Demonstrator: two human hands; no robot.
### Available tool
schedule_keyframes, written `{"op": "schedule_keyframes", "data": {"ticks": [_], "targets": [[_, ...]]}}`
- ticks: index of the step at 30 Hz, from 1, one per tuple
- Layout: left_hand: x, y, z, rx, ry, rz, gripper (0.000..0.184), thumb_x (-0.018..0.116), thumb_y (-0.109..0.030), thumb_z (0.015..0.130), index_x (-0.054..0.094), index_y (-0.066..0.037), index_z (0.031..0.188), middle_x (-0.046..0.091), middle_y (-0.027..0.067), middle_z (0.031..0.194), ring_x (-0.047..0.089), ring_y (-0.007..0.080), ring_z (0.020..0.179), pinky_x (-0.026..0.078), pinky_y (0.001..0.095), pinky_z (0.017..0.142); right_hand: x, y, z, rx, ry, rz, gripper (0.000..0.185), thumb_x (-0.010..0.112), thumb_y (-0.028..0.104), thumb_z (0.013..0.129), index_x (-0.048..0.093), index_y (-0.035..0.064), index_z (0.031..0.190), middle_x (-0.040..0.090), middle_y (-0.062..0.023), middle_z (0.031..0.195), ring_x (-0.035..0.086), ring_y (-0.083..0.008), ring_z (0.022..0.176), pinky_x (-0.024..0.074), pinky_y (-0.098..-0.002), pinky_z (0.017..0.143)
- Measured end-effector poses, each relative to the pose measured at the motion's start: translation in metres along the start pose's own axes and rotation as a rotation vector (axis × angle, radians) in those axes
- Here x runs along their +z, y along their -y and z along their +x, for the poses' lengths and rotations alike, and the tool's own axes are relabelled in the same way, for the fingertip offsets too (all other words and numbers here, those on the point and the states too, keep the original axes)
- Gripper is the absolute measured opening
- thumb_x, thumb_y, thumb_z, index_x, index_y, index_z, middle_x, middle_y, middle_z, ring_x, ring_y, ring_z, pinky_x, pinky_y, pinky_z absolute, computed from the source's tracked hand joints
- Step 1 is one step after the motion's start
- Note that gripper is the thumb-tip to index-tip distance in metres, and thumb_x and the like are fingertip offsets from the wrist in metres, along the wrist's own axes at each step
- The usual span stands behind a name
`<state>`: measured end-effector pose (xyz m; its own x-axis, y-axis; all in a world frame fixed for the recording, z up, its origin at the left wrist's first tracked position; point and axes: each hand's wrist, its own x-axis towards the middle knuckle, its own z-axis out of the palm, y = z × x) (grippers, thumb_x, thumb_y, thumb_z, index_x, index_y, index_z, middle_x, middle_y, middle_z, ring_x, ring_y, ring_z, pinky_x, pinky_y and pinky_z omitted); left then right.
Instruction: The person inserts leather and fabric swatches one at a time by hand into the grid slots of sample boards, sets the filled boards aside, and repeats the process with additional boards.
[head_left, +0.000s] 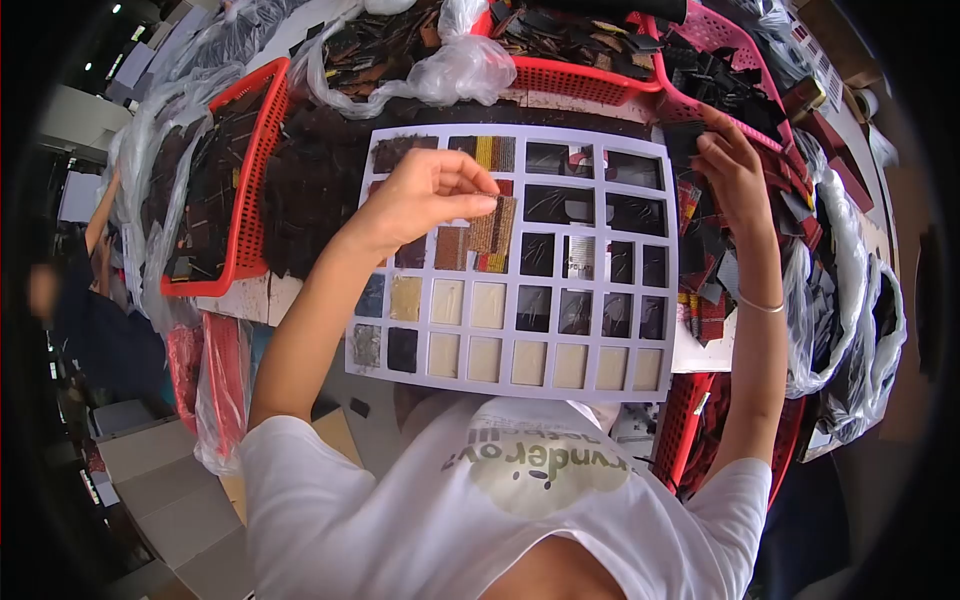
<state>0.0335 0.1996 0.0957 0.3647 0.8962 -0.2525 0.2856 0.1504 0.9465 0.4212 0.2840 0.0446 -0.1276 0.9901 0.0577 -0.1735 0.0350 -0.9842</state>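
A white grid board (pixel 520 393) lies tilted in front of me, with compartments holding brown, striped, blue, grey and cream swatches; several on the right look black and glossy. My left hand (pixel 425 195) is over its upper left part, thumb and fingers pinched on the top edge of a brown textured swatch (pixel 492 228). At the board's upper right corner, my right hand (pixel 735 165) has its fingers bent at a dark grey swatch (pixel 683 138). Whether the fingers grip that swatch is unclear. Loose dark and striped swatches lie below the right hand.
Red baskets (pixel 243 190) of dark pieces stand at the left and the top, and a pink basket (pixel 745 40) at the upper right. Clear plastic bags (pixel 470 70) drape around them. Open cardboard (pixel 170 490) is at lower left. Another person (pixel 110 330) is at far left.
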Motion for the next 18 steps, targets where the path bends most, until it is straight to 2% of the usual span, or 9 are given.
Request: {"op": "schedule_keyframes", "data": {"ticks": [1,2,4,7,11,12,15,16,18], "targets": [[-0.006,0.02,-0.018,-0.021,0.022,-0.031,0.016,0.073,-0.008,0.085,0.068,0.0,0.098,0.07,0.0041,0.091,0.064,0.008,0.083,0.051,0.0225,0.076,0.029,-0.002,-0.02,0.081,0.112,-0.074,0.037,0.067,0.004,0.09,0.057,-0.0003,0.125,0.064,-0.0005,0.092,0.06,-0.009,0.083,0.0485,-0.0214,0.074],[-0.006,0.028,-0.036,-0.128,0.015,-0.058,0.016,0.073,-0.008,0.085,0.069,-0.001,0.098,0.07,0.0043,0.091,0.065,0.0084,0.084,0.051,0.0229,0.077,0.062,0.003,-0.042,0.151,0.288,-0.092,0.03,0.07,0.0,0.087,0.059,-0.0009,0.115,0.065,-0.0012,0.089,0.06,-0.0089,0.082,0.0482,-0.0216,0.074],[-0.005,0.054,-0.058,-0.157,-0.002,-0.054,0.014,0.073,-0.006,0.085,0.069,0.0,0.097,0.07,0.0051,0.09,0.066,0.0093,0.084,0.052,0.0233,0.077,0.112,-0.009,-0.072,0.32,0.547,-0.078,0.021,0.072,-0.003,0.084,0.063,-0.0016,0.103,0.065,-0.0039,0.09,0.06,-0.0091,0.083,0.0493,-0.0225,0.075],[0.001,0.074,-0.069,-0.151,-0.069,-0.03,0.013,0.073,-0.005,0.085,0.07,0.001,0.096,0.07,0.0045,0.09,0.066,0.0094,0.082,0.051,0.0236,0.076,0.165,-0.025,-0.093,0.286,0.739,-0.306,0.015,0.071,-0.005,0.085,0.066,-0.0044,0.1,0.067,-0.0062,0.094,0.062,-0.0105,0.089,0.0512,-0.0247,0.079],[0.012,0.096,-0.068,-0.06,-0.178,0.131,0.016,0.074,-0.006,0.085,0.07,0.003,0.099,0.066,0.003,0.094,0.064,0.009,0.077,0.051,0.0242,0.072,0.197,-0.036,-0.104,0.207,0.656,-0.522,0.019,0.075,-0.002,0.08,0.069,-0.0012,0.098,0.068,-0.0082,0.095,0.064,-0.0179,0.089,0.0518,-0.0289,0.081],[0.017,0.096,-0.068,-0.065,-0.215,0.215,0.021,0.076,-0.005,0.082,0.07,0.004,0.1,0.062,0.0045,0.098,0.064,0.0118,0.079,0.051,0.0259,0.07,0.2,-0.037,-0.106,0.17,0.625,-0.598,0.02,0.076,-0.001,0.078,0.069,-0.0001,0.098,0.068,-0.0085,0.096,0.064,-0.0202,0.09,0.0518,-0.0304,0.082],[0.028,0.074,-0.085,0.051,-0.292,0.576,0.029,0.077,-0.004,0.079,0.069,0.003,0.105,0.059,0.0078,0.1,0.064,0.0184,0.087,0.051,0.0295,0.074,0.199,-0.045,-0.12,-0.354,0.554,-0.979,0.026,0.079,0.003,0.072,0.071,0.003,0.097,0.066,-0.009,0.102,0.06,-0.027,0.094,0.0506,-0.0349,0.084],[0.028,0.081,-0.09,0.142,-0.32,0.604,0.035,0.076,-0.002,0.076,0.067,0.004,0.109,0.06,0.0114,0.106,0.061,0.0262,0.099,0.051,0.0343,0.083,0.198,-0.046,-0.124,-0.344,0.552,-0.993,0.03,0.08,0.007,0.07,0.071,0.0037,0.099,0.064,-0.0073,0.107,0.057,-0.0287,0.097,0.0482,-0.0388,0.087],[0.027,0.082,-0.098,0.283,-0.29,0.681,0.036,0.075,-0.002,0.076,0.067,0.003,0.111,0.061,0.0124,0.113,0.059,0.0287,0.103,0.049,0.0364,0.088,0.196,-0.045,-0.131,-0.381,0.579,-0.999,0.032,0.08,0.008,0.07,0.071,0.0039,0.1,0.064,-0.0076,0.108,0.057,-0.0282,0.098,0.0474,-0.0388,0.087]]}}
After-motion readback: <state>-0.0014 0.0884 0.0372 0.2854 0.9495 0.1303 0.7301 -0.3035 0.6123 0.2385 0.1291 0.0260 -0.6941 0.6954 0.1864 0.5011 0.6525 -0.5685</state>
